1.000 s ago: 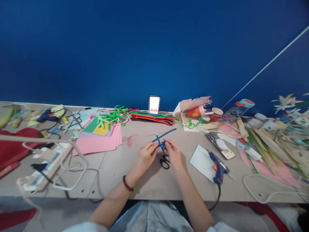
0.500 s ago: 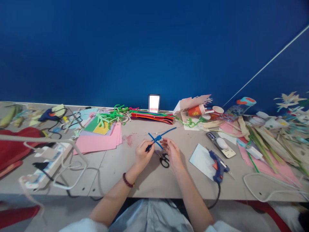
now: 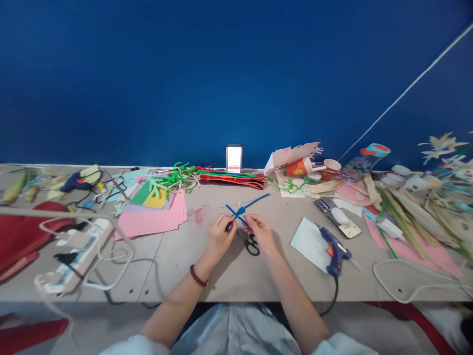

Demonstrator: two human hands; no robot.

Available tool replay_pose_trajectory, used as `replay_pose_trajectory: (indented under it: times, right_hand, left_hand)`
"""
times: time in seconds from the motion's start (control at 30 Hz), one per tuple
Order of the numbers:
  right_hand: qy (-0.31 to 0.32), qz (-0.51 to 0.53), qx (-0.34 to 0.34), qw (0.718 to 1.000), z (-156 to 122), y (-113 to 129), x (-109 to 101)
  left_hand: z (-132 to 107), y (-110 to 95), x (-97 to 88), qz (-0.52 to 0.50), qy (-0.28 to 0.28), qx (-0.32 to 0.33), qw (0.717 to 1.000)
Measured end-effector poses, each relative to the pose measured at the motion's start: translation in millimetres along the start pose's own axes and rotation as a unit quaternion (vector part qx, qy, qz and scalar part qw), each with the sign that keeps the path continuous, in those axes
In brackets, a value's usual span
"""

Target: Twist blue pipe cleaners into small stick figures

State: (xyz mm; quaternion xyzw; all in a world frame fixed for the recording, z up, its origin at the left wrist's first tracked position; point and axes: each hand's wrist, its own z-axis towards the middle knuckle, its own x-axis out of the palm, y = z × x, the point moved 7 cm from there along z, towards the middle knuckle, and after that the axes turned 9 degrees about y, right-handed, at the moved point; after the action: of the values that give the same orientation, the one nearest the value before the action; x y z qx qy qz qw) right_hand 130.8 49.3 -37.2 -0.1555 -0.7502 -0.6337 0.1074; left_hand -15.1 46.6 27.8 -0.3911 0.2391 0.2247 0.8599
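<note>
Over the middle of the table my left hand (image 3: 219,234) pinches the lower end of two crossed blue pipe cleaners (image 3: 244,210), which are twisted together where they meet. My right hand (image 3: 261,232) is closed on the other lower end, just right of the knot. The long ends stick out away from me, up to the left and right. Black scissors (image 3: 252,243) lie on the table right under my right hand.
A blue glue gun (image 3: 333,250) rests on white paper to the right, with a phone (image 3: 337,218) behind it. Pink paper sheets (image 3: 152,217) and green pipe cleaners (image 3: 173,178) lie at the left, a power strip (image 3: 76,255) at far left, and dried leaves (image 3: 410,212) at the right.
The crossed pipe cleaners turned from upright to lying slantwise, and their long end now points up to the right. My right hand let go briefly, then closed on them again.
</note>
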Motion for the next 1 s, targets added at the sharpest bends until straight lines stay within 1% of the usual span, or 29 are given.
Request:
replay_pose_trajectory:
  times: [0.1, 0.17, 0.27, 0.33, 0.37, 0.4, 0.47, 0.53, 0.63, 0.67, 0.7, 0.73, 0.77, 0.8, 0.87, 0.93, 1.0]
  right_hand:
    - [0.010, -0.008, 0.019, 1.000, -0.6, -3.6, 4.1]
    - [0.009, -0.014, 0.010, 1.000, -0.9, -2.2, 5.5]
    - [0.007, -0.029, -0.024, 0.999, 0.2, 3.3, 5.4]
    - [0.003, -0.046, -0.048, 0.998, 1.9, 7.4, 3.9]
    - [0.001, -0.056, -0.059, 0.997, 2.7, 9.6, 3.1]
    - [0.002, -0.066, -0.067, 0.996, 3.3, 12.0, 2.7]
    - [0.011, -0.089, -0.081, 0.993, 3.2, 18.8, 3.5]
    - [0.030, -0.124, -0.093, 0.988, 1.1, 28.9, 6.1]
    - [0.050, -0.201, -0.110, 0.972, -1.5, 48.5, 7.9]
    - [0.046, -0.240, -0.124, 0.962, -1.1, 56.0, 6.6]
    - [0.042, -0.284, -0.143, 0.947, 0.5, 63.1, 5.3]
    - [0.045, -0.333, -0.163, 0.928, 3.5, 68.5, 5.2]
    - [0.054, -0.387, -0.180, 0.903, 8.1, 71.5, 6.2]
    - [0.068, -0.439, -0.184, 0.877, 14.5, 70.7, 7.5]
    - [0.116, -0.517, -0.170, 0.831, 30.6, 60.6, 12.1]
    - [0.187, -0.565, -0.165, 0.786, 44.5, 46.1, 22.4]
    - [0.223, -0.603, -0.176, 0.745, 54.6, 35.8, 32.2]
  left_hand:
    - [-0.8, 2.7, 1.1, -0.018, 0.007, -0.012, 1.000]
    - [-1.3, 6.5, 1.4, -0.040, 0.003, -0.032, 0.999]
    - [-1.1, 14.4, 3.5, -0.107, -0.002, -0.092, 0.990]
    - [-0.5, 21.1, 9.3, -0.197, 0.008, -0.154, 0.968]
    - [-0.6, 24.9, 14.1, -0.254, 0.018, -0.194, 0.947]
    - [-1.3, 28.3, 19.8, -0.314, 0.028, -0.238, 0.919]
    - [-3.7, 32.5, 30.5, -0.418, 0.047, -0.320, 0.849]
    - [-5.0, 33.0, 35.8, -0.485, 0.058, -0.377, 0.787]
    - [-4.7, 32.9, 33.2, -0.552, 0.046, -0.438, 0.708]
    - [-2.3, 32.6, 30.0, -0.573, 0.037, -0.443, 0.688]
    - [1.3, 32.5, 26.7, -0.590, 0.032, -0.443, 0.675]
    - [5.4, 33.3, 23.6, -0.600, 0.029, -0.443, 0.665]
    - [10.6, 35.1, 20.6, -0.607, 0.026, -0.439, 0.661]
    - [16.0, 38.6, 18.2, -0.610, 0.021, -0.437, 0.661]
    - [27.7, 48.9, 16.7, -0.613, 0.013, -0.430, 0.662]
    - [40.1, 62.5, 18.3, -0.611, 0.005, -0.411, 0.676]
    - [48.4, 77.9, 23.3, -0.611, -0.004, -0.402, 0.682]
